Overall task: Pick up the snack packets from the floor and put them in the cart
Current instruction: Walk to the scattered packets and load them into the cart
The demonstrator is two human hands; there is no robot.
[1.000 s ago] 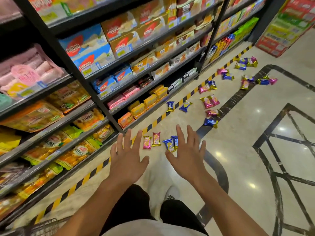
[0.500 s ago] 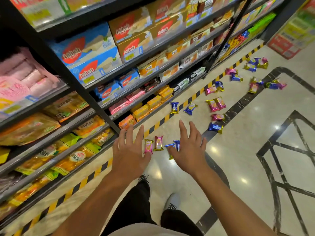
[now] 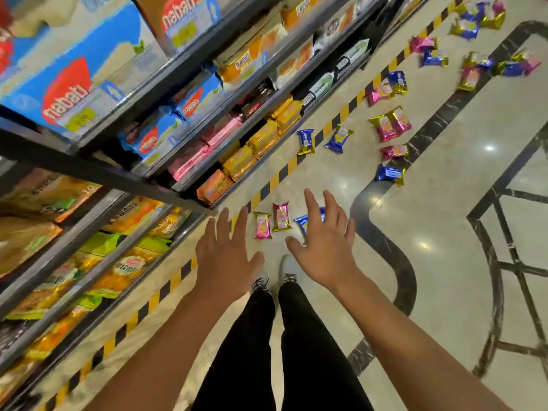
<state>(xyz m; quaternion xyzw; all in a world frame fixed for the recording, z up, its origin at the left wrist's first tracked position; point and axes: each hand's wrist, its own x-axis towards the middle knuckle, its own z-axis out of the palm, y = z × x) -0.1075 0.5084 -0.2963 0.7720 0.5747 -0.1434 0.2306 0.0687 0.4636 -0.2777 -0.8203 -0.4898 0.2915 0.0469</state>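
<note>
Two pink snack packets (image 3: 271, 221) lie side by side on the marble floor just ahead of my feet. A blue packet (image 3: 304, 222) lies right of them, half hidden behind my right hand (image 3: 321, 243). Both hands hover above the floor with fingers spread and hold nothing; my left hand (image 3: 226, 255) is just left of the pink pair. Several more pink and blue packets (image 3: 390, 126) are scattered farther along the aisle toward the top right. The cart is out of view.
Black metal shelves (image 3: 166, 161) stocked with wafer boxes and biscuit packs run along the left. A yellow-black hazard stripe (image 3: 284, 170) marks the floor beside them. My legs and shoes (image 3: 287, 268) are below the hands. The marble floor (image 3: 444, 232) stretches to the right.
The view has dipped lower and closer to the floor. Both hands have moved forward toward the nearest packets, the right one now over the blue packet. The cart's corner has left the view.
</note>
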